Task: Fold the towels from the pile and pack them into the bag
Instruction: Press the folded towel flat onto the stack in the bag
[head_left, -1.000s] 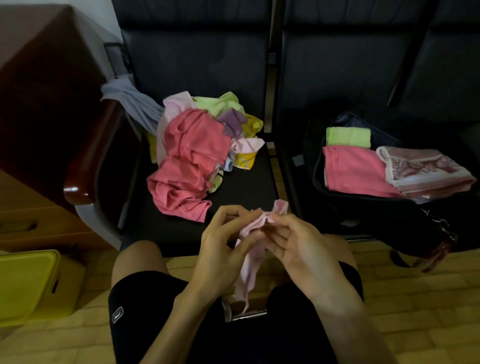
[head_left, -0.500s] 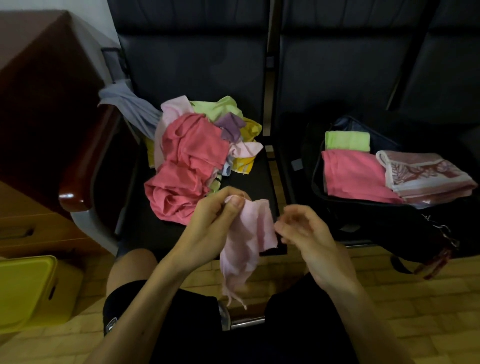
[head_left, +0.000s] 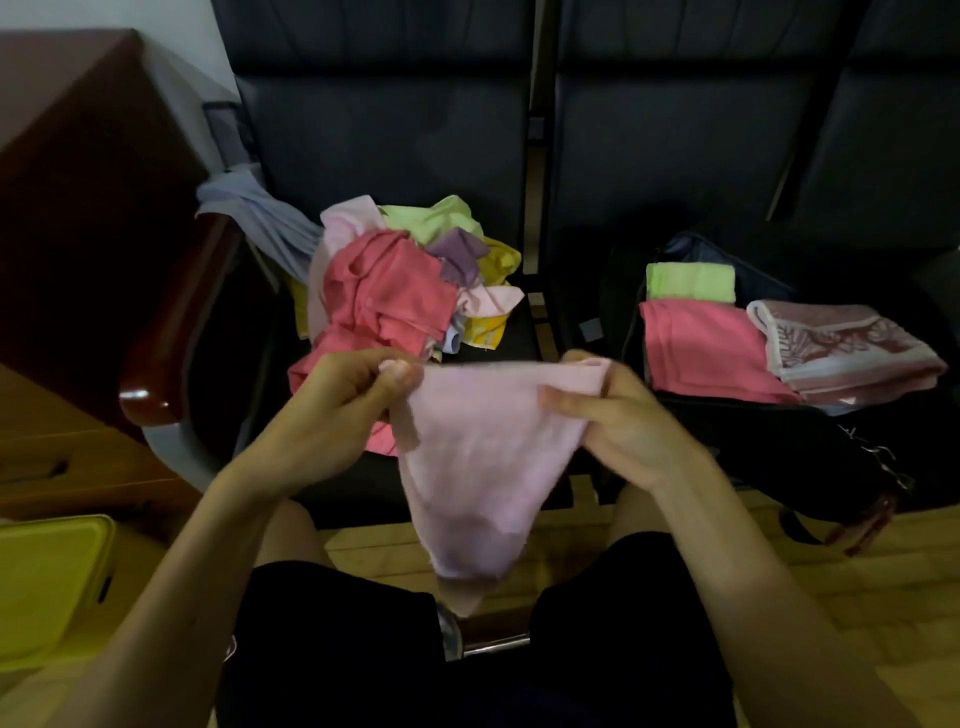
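While the left hand (head_left: 332, 410) and right hand (head_left: 618, 421) pinch the pink towel (head_left: 483, 447) by its corners in front of the pile (head_left: 395, 291), I'd pull its top edge taut and level.

— What stands before the bag (head_left: 737, 447)?
— The stretched pale pink towel (head_left: 483, 447) spans the front of both seats. Folded towels (head_left: 706, 348) cover the bag's open top.
— And near the pile (head_left: 389, 296)?
— A wooden armrest (head_left: 171, 332) hems its left; a strip of bare seat (head_left: 522, 338) lies to its right.

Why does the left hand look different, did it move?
Yes. The left hand moved left and up in the view, toward the towel pile, pulling the pale pink towel wide.
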